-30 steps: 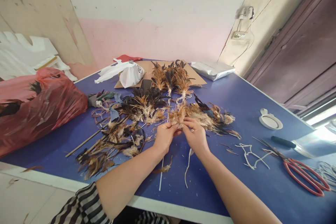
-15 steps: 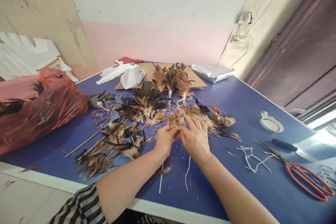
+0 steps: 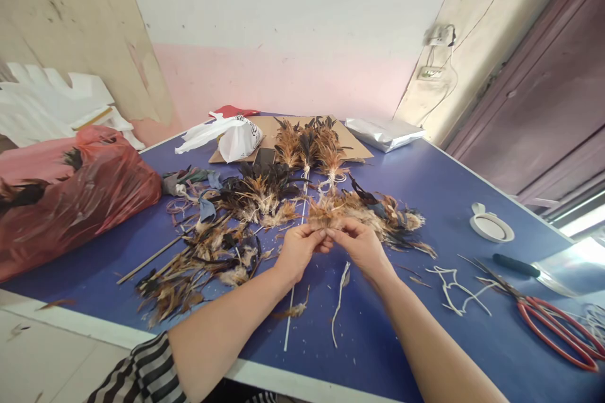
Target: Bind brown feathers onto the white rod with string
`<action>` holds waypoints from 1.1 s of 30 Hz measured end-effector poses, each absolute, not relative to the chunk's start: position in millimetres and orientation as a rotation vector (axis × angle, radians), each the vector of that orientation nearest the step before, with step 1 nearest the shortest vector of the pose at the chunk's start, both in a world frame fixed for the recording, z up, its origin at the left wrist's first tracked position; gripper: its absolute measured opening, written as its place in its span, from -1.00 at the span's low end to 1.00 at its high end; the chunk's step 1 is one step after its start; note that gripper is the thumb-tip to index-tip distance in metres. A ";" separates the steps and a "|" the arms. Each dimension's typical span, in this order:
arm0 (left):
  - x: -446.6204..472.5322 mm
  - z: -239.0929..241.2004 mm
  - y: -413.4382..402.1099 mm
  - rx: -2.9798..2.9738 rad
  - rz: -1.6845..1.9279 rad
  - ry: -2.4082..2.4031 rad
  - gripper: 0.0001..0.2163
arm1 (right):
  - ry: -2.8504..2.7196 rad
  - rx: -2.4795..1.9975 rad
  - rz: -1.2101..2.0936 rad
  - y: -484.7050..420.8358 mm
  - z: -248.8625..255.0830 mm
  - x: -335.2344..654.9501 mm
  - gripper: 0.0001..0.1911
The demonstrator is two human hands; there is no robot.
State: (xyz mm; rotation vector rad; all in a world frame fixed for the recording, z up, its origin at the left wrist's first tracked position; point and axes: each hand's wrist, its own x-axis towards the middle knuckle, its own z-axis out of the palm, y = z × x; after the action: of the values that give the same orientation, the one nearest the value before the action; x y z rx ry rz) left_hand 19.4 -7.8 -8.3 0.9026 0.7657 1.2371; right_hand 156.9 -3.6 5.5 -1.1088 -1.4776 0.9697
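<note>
My left hand (image 3: 296, 250) and my right hand (image 3: 360, 244) meet over the middle of the blue table (image 3: 425, 176), fingers curled and pinched on a small bunch of tan feathers (image 3: 322, 217). Loose brown and black feathers (image 3: 208, 258) lie spread to the left, and another heap (image 3: 382, 211) lies to the right. Tied feather bundles (image 3: 309, 145) rest on brown cardboard (image 3: 352, 141) farther back. A thin white stick (image 3: 289, 321) and a white strip (image 3: 338, 302) lie under my wrists.
A red plastic bag (image 3: 70, 195) bulges at the left edge. A white plastic bag (image 3: 231, 132) and a silver packet (image 3: 380, 129) sit at the back. Red-handled scissors (image 3: 548, 318), white cord scraps (image 3: 456, 289), a white lid (image 3: 491, 227) and a dark-handled tool (image 3: 515, 264) lie at the right.
My right hand's fingers, stretched over the feathers half a second ago, have curled back into a pinch beside my left hand. The view has tilted slightly.
</note>
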 end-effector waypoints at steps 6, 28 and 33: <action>18.4 -7.0 -6.9 0.982 1.139 0.775 -0.77 | -1.425 -1.012 0.950 -3.2 9.3 158.6 -0.89; 2.6 7.3 -4.4 1.250 0.802 0.679 -0.72 | -1.655 -0.812 1.339 -13.8 29.8 166.7 -0.82; -5.4 16.8 -8.0 1.356 0.605 0.574 -0.76 | -1.782 -0.751 1.551 -22.6 39.8 168.5 -0.82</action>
State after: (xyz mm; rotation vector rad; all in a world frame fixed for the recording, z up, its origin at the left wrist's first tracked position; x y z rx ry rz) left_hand -5.4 -8.0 16.8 1.3556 0.5743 0.6053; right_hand 168.5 -22.6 39.8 -0.7511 -1.7821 1.5514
